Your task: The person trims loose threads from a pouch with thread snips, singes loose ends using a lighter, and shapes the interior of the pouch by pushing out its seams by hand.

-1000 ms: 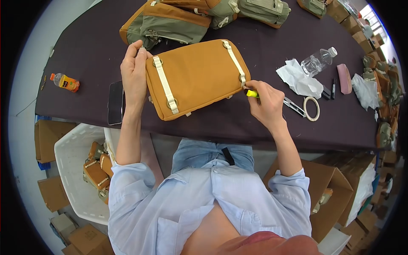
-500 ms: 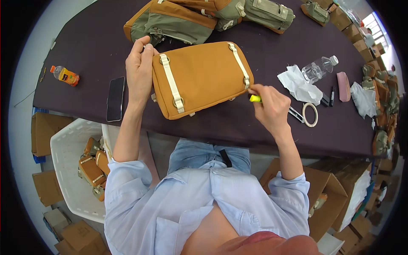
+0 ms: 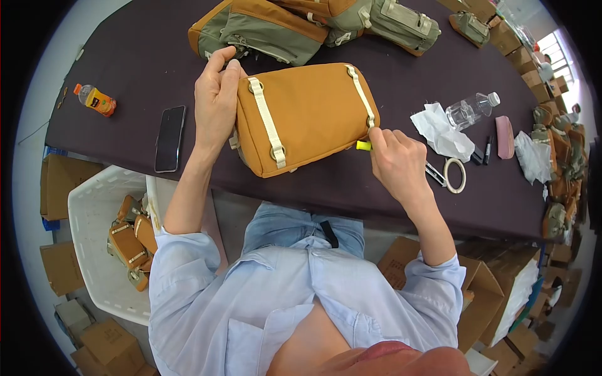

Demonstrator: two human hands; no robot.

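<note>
A tan bag (image 3: 313, 116) with two cream webbing straps is tilted up over the table's near side. My left hand (image 3: 216, 106) grips its left edge, with the thumb along the side and some fingers hidden behind. At the bag's lower right corner, my right hand (image 3: 401, 160) is closed, fingertips against the end of the right strap (image 3: 364, 100). A small object with a bright yellow-green end (image 3: 364, 145) sticks out of that hand; the rest is covered by the fingers, so its kind cannot be made out.
Green-and-tan bags (image 3: 269, 31) lie behind. On the left are a juice bottle (image 3: 97, 101) and a phone (image 3: 170, 139). To the right are crumpled paper (image 3: 442, 133), a clear bottle (image 3: 467, 111), a tape roll (image 3: 454, 175), a cutter (image 3: 436, 174) and a pink case (image 3: 505, 136). A white bin (image 3: 103, 276) holds bags.
The bag has shifted slightly right in view, and its lower side face shows more. My right hand has turned a little, and the yellow-green end now points left.
</note>
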